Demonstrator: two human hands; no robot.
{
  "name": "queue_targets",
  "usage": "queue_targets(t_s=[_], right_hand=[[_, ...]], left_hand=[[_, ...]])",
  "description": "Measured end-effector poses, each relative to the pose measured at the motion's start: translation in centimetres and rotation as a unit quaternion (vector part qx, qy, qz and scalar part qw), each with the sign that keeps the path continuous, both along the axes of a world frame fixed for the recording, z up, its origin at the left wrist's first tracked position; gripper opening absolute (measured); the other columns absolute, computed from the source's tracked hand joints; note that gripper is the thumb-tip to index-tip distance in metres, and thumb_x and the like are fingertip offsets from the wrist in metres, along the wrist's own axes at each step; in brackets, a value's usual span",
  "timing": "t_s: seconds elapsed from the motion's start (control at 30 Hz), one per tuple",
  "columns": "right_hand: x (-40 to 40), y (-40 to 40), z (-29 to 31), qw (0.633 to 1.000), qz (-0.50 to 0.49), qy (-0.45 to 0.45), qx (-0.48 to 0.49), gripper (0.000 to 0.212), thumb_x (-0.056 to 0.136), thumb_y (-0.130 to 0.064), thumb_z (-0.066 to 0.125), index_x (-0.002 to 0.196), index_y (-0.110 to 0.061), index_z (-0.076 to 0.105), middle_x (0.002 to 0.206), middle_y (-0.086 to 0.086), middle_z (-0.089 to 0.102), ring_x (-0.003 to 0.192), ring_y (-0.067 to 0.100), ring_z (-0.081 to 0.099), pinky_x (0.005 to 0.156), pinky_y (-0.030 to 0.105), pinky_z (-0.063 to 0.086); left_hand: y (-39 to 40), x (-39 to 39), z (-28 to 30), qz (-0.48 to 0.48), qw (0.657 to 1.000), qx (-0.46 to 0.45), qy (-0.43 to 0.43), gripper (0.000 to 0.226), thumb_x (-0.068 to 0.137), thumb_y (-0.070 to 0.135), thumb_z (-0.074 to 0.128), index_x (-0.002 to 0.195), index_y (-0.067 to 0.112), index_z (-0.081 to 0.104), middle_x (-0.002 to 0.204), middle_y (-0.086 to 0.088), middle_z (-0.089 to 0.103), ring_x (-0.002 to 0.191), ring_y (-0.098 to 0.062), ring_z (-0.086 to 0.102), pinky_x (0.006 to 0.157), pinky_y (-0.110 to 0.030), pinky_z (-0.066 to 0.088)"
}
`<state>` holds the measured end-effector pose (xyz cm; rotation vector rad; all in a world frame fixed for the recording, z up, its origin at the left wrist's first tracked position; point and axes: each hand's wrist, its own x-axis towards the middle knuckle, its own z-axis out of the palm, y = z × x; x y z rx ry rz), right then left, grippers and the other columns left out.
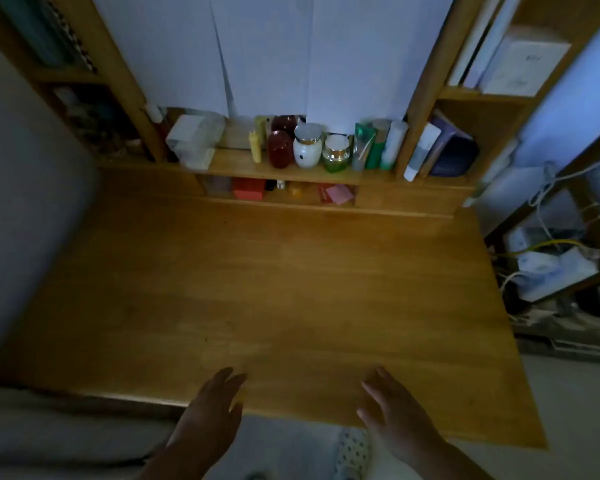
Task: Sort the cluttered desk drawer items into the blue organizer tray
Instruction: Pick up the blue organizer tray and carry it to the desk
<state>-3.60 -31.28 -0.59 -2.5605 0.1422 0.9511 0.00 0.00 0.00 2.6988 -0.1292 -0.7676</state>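
My left hand [212, 407] hovers at the near edge of the wooden desk [291, 278], fingers straight and holding nothing. My right hand [394, 408] is beside it, about a hand's width to the right, also with straight fingers and nothing in it. Both reach forward over the desk's front edge. No blue organizer tray and no drawer are in view.
A low shelf [291, 171] at the back holds jars, bottles and tubes, with small boxes in the slot below. A clear plastic box [194, 140] stands at its left. Books fill side shelves. Cables and a power strip [555, 271] lie right of the desk.
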Motion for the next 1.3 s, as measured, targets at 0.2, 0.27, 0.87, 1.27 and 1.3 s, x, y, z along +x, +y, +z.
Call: queue_targets(t_s=[0.2, 0.27, 0.87, 1.27, 1.3], right_hand=[[-1.4, 1.9, -1.7, 0.996, -0.066, -0.045, -0.042, 0.057, 0.093, -0.056, 0.041, 0.144, -0.032, 0.035, 0.159, -0.009, -0.003, 0.145, 0.011, 0.012, 0.114, 0.024, 0.020], [-1.6, 2.6, -2.3, 0.991, -0.105, -0.071, -0.046, 0.055, 0.093, -0.053, 0.044, 0.143, -0.030, 0.038, 0.159, -0.008, 0.002, 0.145, 0.012, 0.014, 0.113, 0.025, 0.023], [-4.6, 7.9, -12.9, 0.357, -0.724, 0.065, 0.587, 0.071, 0.093, -0.057, 0.037, 0.131, 0.002, 0.047, 0.129, 0.021, 0.051, 0.131, 0.031, 0.040, 0.113, 0.043, 0.026], [-6.2, 9.2, -16.4, 0.273, -0.733, 0.046, 0.621, 0.094, 0.086, -0.072, 0.032, 0.147, -0.002, 0.021, 0.154, 0.017, 0.023, 0.143, 0.029, 0.021, 0.116, 0.044, 0.016], [-7.1, 9.4, -16.4, 0.271, -0.735, 0.048, 0.619, 0.093, 0.086, -0.072, 0.031, 0.147, -0.002, 0.021, 0.154, 0.018, 0.023, 0.143, 0.030, 0.021, 0.116, 0.044, 0.016]], left_hand=[[1.6, -0.7, -2.0, -0.127, 0.992, 0.024, -0.008, 0.054, 0.097, 0.033, 0.035, 0.148, 0.034, 0.017, 0.158, 0.008, 0.001, 0.142, -0.011, 0.010, 0.114, -0.028, 0.024], [1.8, -0.6, -2.5, -0.143, 0.989, 0.029, -0.020, 0.055, 0.097, 0.029, 0.034, 0.148, 0.033, 0.016, 0.157, 0.007, 0.002, 0.142, -0.014, 0.011, 0.114, -0.029, 0.023], [1.9, -2.4, -4.1, -0.090, 0.990, -0.037, -0.103, 0.060, 0.087, 0.006, 0.046, 0.144, 0.022, 0.035, 0.156, 0.004, 0.016, 0.142, -0.013, 0.012, 0.116, -0.026, 0.019], [2.3, -4.0, -7.0, -0.152, 0.973, 0.065, -0.163, 0.095, 0.073, 0.040, 0.059, 0.150, 0.017, 0.009, 0.158, -0.008, -0.001, 0.145, -0.025, 0.001, 0.118, -0.040, 0.011], [2.2, -4.2, -7.5, -0.161, 0.968, 0.105, -0.161, 0.109, 0.072, 0.054, 0.060, 0.150, 0.017, -0.008, 0.157, -0.009, -0.014, 0.145, -0.026, -0.008, 0.118, -0.041, 0.003]])
